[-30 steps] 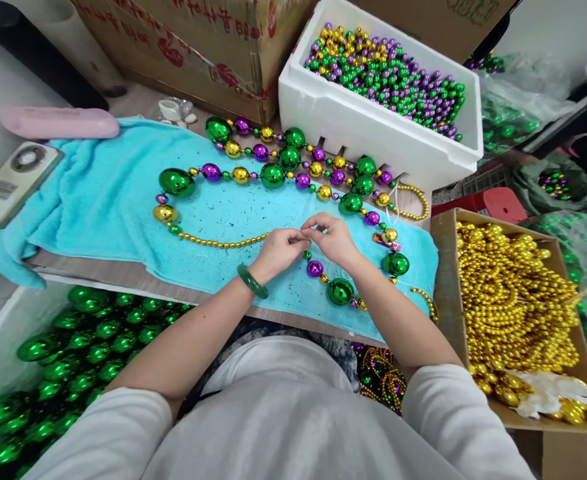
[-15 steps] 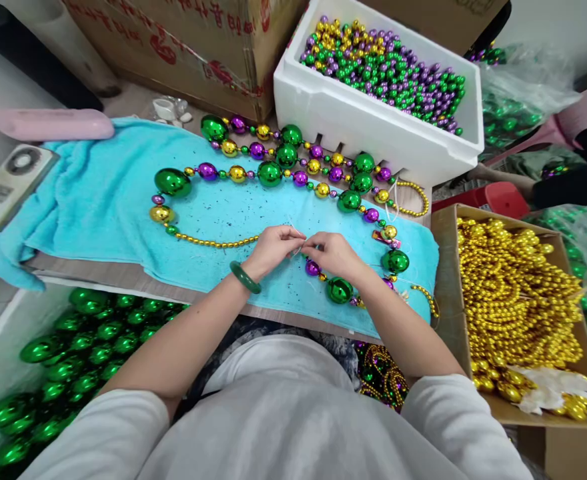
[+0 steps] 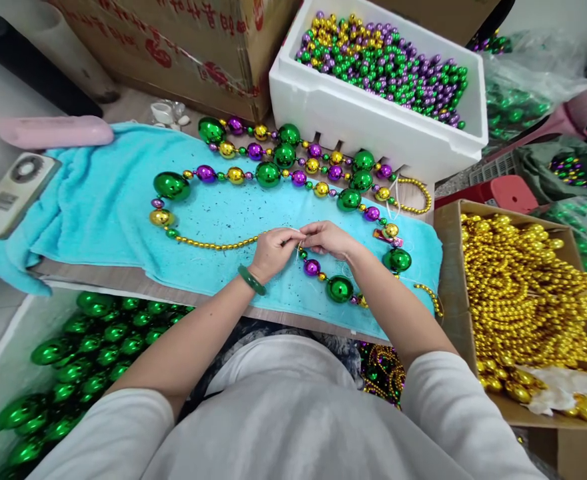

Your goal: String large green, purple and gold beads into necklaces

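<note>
Over a blue towel [image 3: 223, 217], my left hand [image 3: 275, 251] and my right hand [image 3: 326, 238] meet, both pinched at the fingertips on a thin white string [image 3: 298, 252]. Small gold beads [image 3: 213, 246] run up to my left hand from the left. Below my right hand hangs the strand's other end, with a purple ball [image 3: 312, 267] and a large green ball [image 3: 340, 289]. The bead necklace [image 3: 267, 175] loops round the towel in green, gold and purple. My fingers hide the exact join of the string.
A white foam box [image 3: 373, 127] of small beads stands behind the towel. At right is a cardboard box [image 3: 466, 313] of gold beads; green balls [image 3: 93, 343] fill a bin at lower left. A pink case [image 3: 56, 132] and a small white device [image 3: 13, 193] lie at left.
My right hand has shifted slightly up and left, its fingers now overlapping my left fingertips. More of the string and the small beads below it shows. The view has tilted slightly.
</note>
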Demonstrator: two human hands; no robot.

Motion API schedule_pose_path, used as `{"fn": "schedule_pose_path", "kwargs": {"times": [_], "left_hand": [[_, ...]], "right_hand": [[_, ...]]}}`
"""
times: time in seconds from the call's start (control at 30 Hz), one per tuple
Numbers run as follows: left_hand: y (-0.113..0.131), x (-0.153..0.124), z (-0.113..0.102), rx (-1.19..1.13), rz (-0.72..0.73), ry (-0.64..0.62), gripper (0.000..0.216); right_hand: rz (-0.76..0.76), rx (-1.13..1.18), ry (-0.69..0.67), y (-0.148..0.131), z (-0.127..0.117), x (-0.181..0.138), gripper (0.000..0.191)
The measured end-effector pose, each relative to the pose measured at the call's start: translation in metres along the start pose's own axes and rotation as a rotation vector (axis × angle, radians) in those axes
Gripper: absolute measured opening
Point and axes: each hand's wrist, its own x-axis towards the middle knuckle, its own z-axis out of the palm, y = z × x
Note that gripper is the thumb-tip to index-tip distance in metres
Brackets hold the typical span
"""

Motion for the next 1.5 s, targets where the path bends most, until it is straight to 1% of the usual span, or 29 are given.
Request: {"fn": "schedule_pose_path", "kwargs": {"times": [0.07, 0.2, 0.33, 0.43, 0.53, 0.63, 0.7, 0.77, 0.83, 0.93, 1.0, 1.1, 1.2, 1.27, 1.37, 1.5], "left_hand": [[0.000, 0.000, 0.001, -0.020, 0.011, 0.031, 0.019], [0.003, 0.000, 0.003, -0.059, -0.021, 0.059, 0.017], [0.006, -0.001, 0.002, -0.051, -0.158, 0.047, 0.015], [0.006, -0.003, 0.000, -0.056, -0.252, 0.047, 0.012], [0.007, -0.004, -0.003, -0.016, -0.268, 0.055, 0.011], [0.010, -0.006, -0.005, 0.054, -0.231, 0.021, 0.010], [0.012, -0.008, -0.005, -0.047, -0.291, 0.028, 0.008], [0.014, -0.008, -0.004, -0.233, -0.408, 0.064, 0.005], [0.016, -0.008, -0.002, -0.489, -0.542, 0.105, 0.006], [0.021, -0.004, -0.001, -0.880, -0.712, 0.139, 0.013], [0.024, -0.001, -0.001, -1.025, -0.768, 0.150, 0.017], [0.027, 0.001, 0.001, -1.082, -0.749, 0.157, 0.020], [0.025, 0.000, 0.003, -1.068, -0.690, 0.115, 0.022], [0.023, -0.002, 0.005, -1.038, -0.669, 0.081, 0.024], [0.020, -0.005, 0.006, -1.005, -0.677, 0.065, 0.027], [0.021, -0.009, 0.006, -0.988, -0.681, 0.051, 0.028]], "right_hand": [[0.009, 0.012, -0.001, 0.000, 0.000, 0.001, 0.017], [0.029, 0.003, 0.101, -0.001, 0.002, -0.001, 0.013], [0.025, -0.049, 0.166, -0.002, -0.004, -0.007, 0.008], [-0.011, -0.019, 0.195, -0.002, -0.012, -0.013, 0.003], [-0.110, 0.163, 0.215, 0.000, -0.019, -0.019, 0.007], [-0.223, 0.457, 0.135, 0.002, -0.020, -0.023, 0.013], [-0.251, 0.589, 0.073, 0.004, -0.019, -0.024, 0.015], [-0.217, 0.621, 0.037, 0.006, -0.016, -0.023, 0.018], [-0.168, 0.577, 0.036, 0.007, -0.013, -0.021, 0.021], [-0.144, 0.469, 0.084, 0.007, -0.008, -0.017, 0.023], [-0.144, 0.413, 0.109, 0.006, -0.005, -0.016, 0.024], [-0.138, 0.372, 0.122, 0.003, -0.001, -0.017, 0.023], [-0.110, 0.346, 0.114, 0.000, 0.000, -0.017, 0.022], [-0.071, 0.291, 0.092, -0.001, -0.002, -0.018, 0.021], [-0.018, 0.183, 0.059, -0.001, -0.005, -0.017, 0.019], [0.006, 0.130, 0.060, 0.001, -0.007, -0.020, 0.019]]}}
